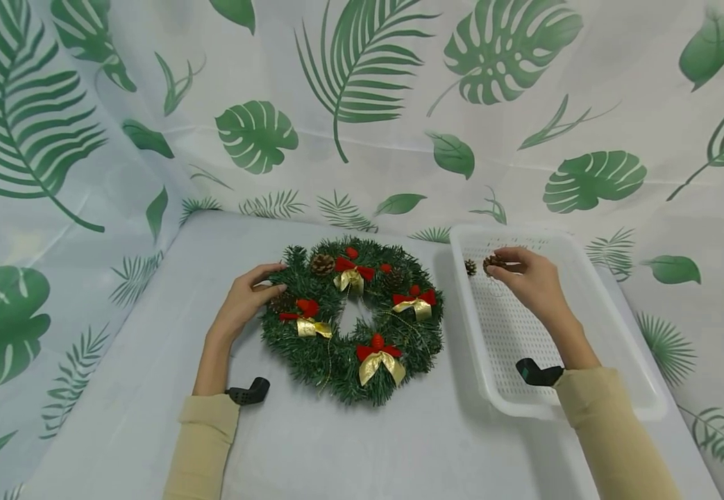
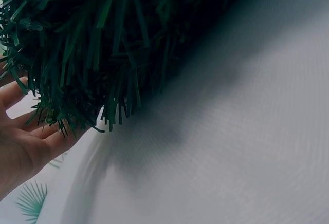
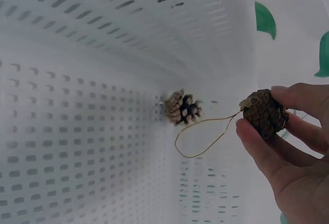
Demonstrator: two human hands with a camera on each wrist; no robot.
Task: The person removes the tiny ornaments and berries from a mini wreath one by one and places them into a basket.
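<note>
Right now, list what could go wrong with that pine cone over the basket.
The right hand pinches the pine cone only at the fingertips; it may slip. Its gold thread loop dangles and could snag the basket holes. The left hand only lightly touches the wreath, which might shift.

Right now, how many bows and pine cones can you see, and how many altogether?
Red and gold bows on the wreath: 4
Pine cones on the wreath: 1 clearly visible
Pine cones lying in the white basket: 1
Pine cones held in the right hand: 1
Total: 7
</note>
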